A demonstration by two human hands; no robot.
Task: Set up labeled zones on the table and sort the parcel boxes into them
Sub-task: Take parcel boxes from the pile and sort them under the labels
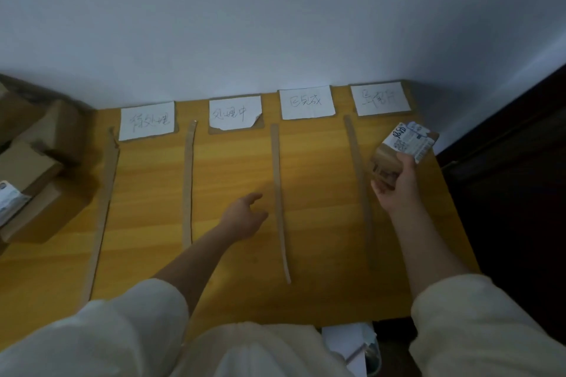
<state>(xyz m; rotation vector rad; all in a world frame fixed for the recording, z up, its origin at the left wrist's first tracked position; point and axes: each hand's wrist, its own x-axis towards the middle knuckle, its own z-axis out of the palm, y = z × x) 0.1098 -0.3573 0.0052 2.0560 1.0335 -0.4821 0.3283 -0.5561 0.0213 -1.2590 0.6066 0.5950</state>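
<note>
Fingers on the right hand (395,184) are curled around a small cardboard parcel box (398,153), gripping it from below and holding it up off the yellow wooden table (232,168), over the rightmost lane near the table's right edge. That box has a white printed shipping label (409,139) on its upper face, too blurry to read. The left hand (245,219) is out over the middle of the table with loose, relaxed fingers, holding nothing, just left of the third divider; can't tell if it's actually touching the wood. So the table's split into lanes by four long cardboard strips (278,193) running front to back, and at the far end of each lane by the wall sits a white paper sign (147,119) with handwritten characters, four signs in a row. The second one from the left (234,112) has a torn lower corner. Off to the left, beside the first strip, a pile of brown parcel boxes (33,174) is stacked up, one showing a label at the frame's edge. Person's wearing cream-coloured sleeves (477,324), both pushed up past the forearms. Pretty dim in here, honestly.
</note>
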